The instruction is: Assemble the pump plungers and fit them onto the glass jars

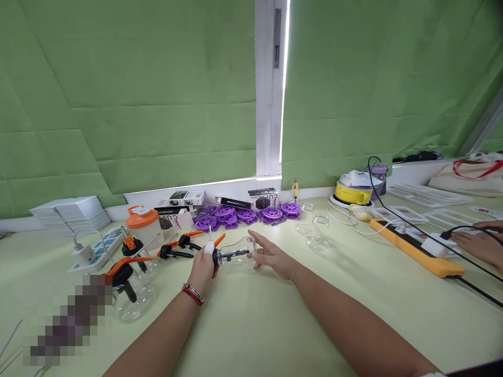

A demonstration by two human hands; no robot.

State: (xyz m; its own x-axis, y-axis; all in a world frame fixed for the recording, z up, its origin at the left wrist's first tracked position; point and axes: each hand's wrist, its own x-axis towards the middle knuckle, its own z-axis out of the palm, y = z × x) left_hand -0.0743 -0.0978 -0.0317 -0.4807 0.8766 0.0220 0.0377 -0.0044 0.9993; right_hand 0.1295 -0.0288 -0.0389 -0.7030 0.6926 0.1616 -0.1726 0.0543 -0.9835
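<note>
A clear glass dispenser bottle (240,251) lies sideways between my hands, its black lid to the left and a dark tube inside. My left hand (204,263) is closed around the lid end, with something white on its thumb; an orange lever (220,240) sticks up there. My right hand (271,256) cups the bottle's base, fingers bent against the glass. Beyond my left hand lie loose black pump lids (176,252) with orange levers. Two lidded glass dispensers stand to the left, the nearer one (133,301) with a raised orange lever. Two lidless glass bottles (319,235) stand to the right.
Purple plastic parts (247,216) are heaped along the back, beside cup holder boxes (263,199). An orange-lidded jug (143,225) and power strip (104,251) stand left. On the right are an orange power strip (416,248), a yellow pot (353,193), cables and another person's hand (475,246).
</note>
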